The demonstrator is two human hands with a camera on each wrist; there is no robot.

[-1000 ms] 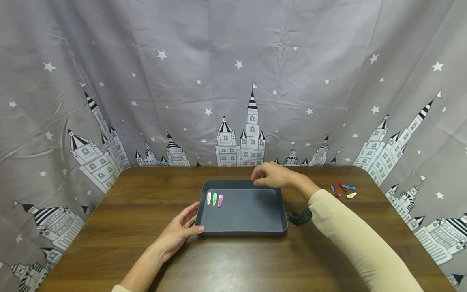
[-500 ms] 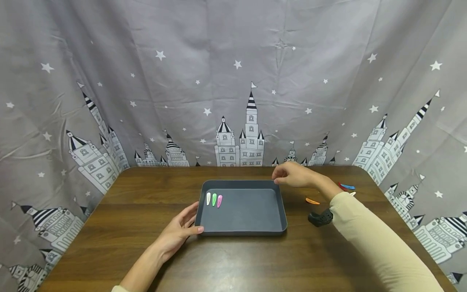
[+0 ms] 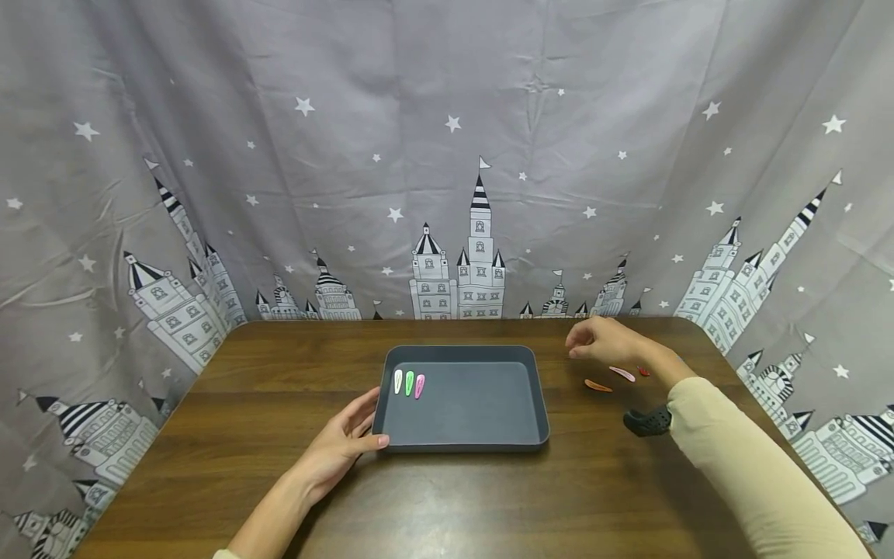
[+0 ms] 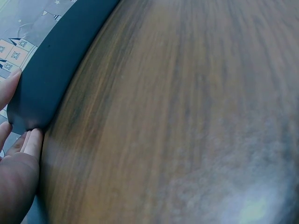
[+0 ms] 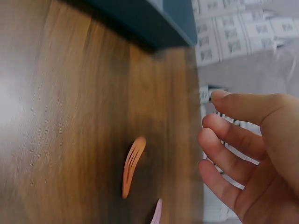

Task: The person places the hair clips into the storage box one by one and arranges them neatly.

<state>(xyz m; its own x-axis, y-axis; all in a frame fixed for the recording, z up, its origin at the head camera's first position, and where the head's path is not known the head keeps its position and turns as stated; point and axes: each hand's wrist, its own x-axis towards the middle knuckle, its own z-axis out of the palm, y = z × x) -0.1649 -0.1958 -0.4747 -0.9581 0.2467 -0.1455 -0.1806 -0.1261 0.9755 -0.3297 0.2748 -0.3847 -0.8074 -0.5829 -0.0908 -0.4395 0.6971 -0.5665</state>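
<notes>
My left hand (image 3: pixel 342 442) grips the left front corner of a dark grey rectangular tray (image 3: pixel 482 448). Its thumb lies at the rim, with the fingers along the side wall, as the left wrist view of the tray wall (image 4: pixel 51 70) also shows. Inside the tray, at the left, a white hair clip (image 3: pixel 398 381), a green hair clip (image 3: pixel 409 383) and a pink hair clip (image 3: pixel 420 386) stand in a row. My right hand (image 3: pixel 606 340) hovers right of the tray with loosely bent fingers, holding nothing. Below it on the table are an orange hair clip (image 5: pixel 132 165) and a pale pink hair clip (image 5: pixel 157 213).
A red hair clip (image 3: pixel 643 372) lies partly hidden by my right wrist. The wooden table (image 3: pixel 447 505) ends at the back against a grey curtain (image 3: pixel 594 140) printed with castles and stars. A black wrist device (image 3: pixel 647 421) hangs at the right sleeve.
My right hand has moved from above the tray's back edge rightward, over the loose clips. The orange and pale pink clips have come into view. My left hand and the tray keep their place.
</notes>
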